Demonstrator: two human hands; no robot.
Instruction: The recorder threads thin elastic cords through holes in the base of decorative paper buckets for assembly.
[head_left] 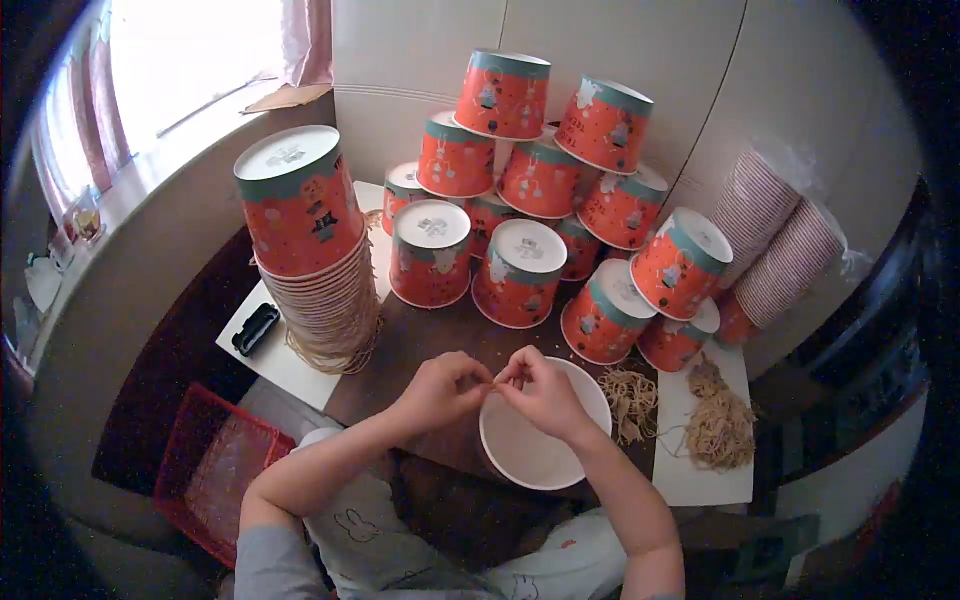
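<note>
My left hand (448,388) and my right hand (543,393) meet fingertip to fingertip over the rim of an open paper bucket with a white inside (545,450). Thumb and forefinger are pinched together on both hands. Whatever lies between the fingertips is too small to make out. The bucket stands mouth up on the dark table in front of me. Close to its right side lies a small heap of tan strands (630,403), and a larger tangled bundle of tan strands (718,425) rests farther right on a white board.
Upside-down orange-red buckets with green bands (520,272) are piled at the back. A tall nested stack of buckets (308,225) stands at left, beside a black plastic piece (256,329). Wrapped nested stacks (790,255) lean at right. A red basket (215,470) sits lower left.
</note>
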